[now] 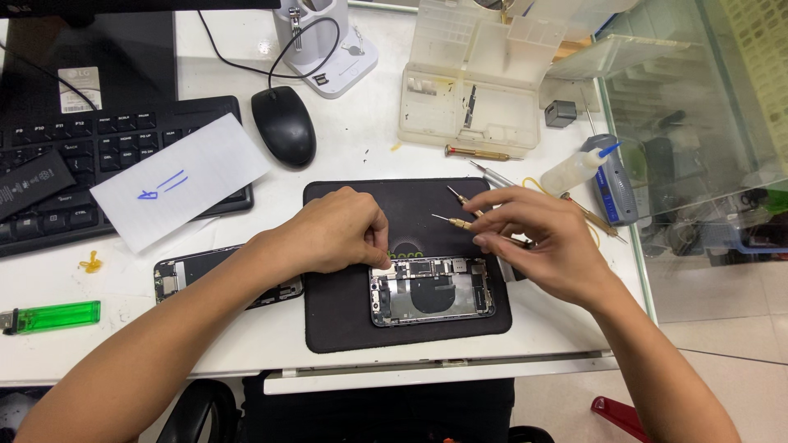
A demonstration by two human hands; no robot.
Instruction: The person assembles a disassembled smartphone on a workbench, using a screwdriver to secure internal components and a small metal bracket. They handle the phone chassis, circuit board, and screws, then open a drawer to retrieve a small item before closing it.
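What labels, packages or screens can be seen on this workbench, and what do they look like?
White rectangular sticker label: far left, on the dark monitor base, above the keyboard.
Black flat rectangular battery pack with small white print: lying on the black keyboard, left edge.
White paper sheet with blue pen marks: tilted across the keyboard's right end.
Detached phone screen panel: face down, beneath the left hand.
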